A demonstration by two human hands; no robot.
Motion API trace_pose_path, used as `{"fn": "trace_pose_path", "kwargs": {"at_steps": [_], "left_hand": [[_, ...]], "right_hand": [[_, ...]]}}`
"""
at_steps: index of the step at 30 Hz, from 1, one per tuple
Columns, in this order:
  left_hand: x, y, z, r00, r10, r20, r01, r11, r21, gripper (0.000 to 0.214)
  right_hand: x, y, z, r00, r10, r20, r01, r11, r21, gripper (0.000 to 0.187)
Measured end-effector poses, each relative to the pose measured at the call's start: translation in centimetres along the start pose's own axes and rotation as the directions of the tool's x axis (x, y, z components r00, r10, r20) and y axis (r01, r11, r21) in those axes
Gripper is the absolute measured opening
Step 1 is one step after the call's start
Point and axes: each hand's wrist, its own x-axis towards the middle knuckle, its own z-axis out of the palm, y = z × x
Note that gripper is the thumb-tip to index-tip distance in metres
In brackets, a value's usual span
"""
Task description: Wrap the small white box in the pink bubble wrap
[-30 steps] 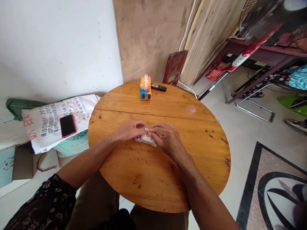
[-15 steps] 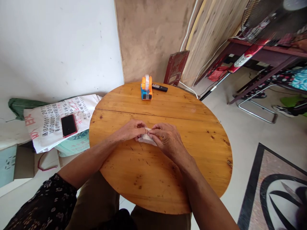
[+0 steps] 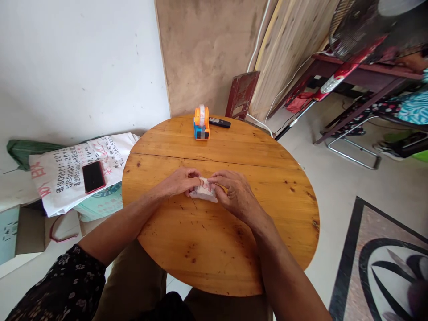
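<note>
A small whitish packet with red print (image 3: 203,191) lies near the middle of the round wooden table (image 3: 267,187). My left hand (image 3: 180,180) pinches its left end with curled fingers. My right hand (image 3: 234,191) grips its right end, fingertips meeting the left hand's over the packet. Much of the packet is hidden under my fingers.
An orange and blue tape dispenser (image 3: 202,122) and a dark remote (image 3: 220,122) sit at the table's far edge. A phone (image 3: 93,176) lies on printed sacks (image 3: 67,169) to the left. A red chair (image 3: 241,94), a fan (image 3: 354,31) and a bench stand behind and right.
My hands stay on the packet; my fingers have shifted a little, so more of the packet's top shows between them. The view has swung slightly.
</note>
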Motion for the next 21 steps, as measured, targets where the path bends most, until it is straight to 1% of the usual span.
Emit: {"fn": "trace_pose_path", "kwargs": {"at_steps": [5,9,12,14,21], "left_hand": [[0.16,-0.5,-0.04,0.999,0.021,0.024,-0.022,1.0,0.021,0.018],[0.28,-0.89,-0.03,0.999,0.035,0.032,-0.036,0.999,0.013,0.022],[0.29,-1.01,-0.02,0.999,0.04,0.031,-0.041,0.999,0.016,0.021],[0.28,-1.01,-0.01,0.999,0.04,0.027,-0.04,0.999,0.02,0.02],[0.41,-0.98,-0.03,0.999,0.026,0.029,-0.027,0.999,0.044,0.022]], "right_hand": [[-0.07,-0.13,0.29,1.0,0.005,0.016,-0.005,1.0,0.001,0.022],[-0.15,-0.03,0.63,0.999,0.033,0.001,-0.033,0.999,-0.004,0.023],[-0.11,0.08,0.87,0.998,0.046,0.034,-0.044,0.998,-0.042,0.027],[-0.06,0.07,0.92,0.997,0.049,0.054,-0.046,0.997,-0.056,0.026],[0.03,-0.13,0.68,0.997,0.044,0.069,-0.041,0.998,-0.038,0.03]]}}
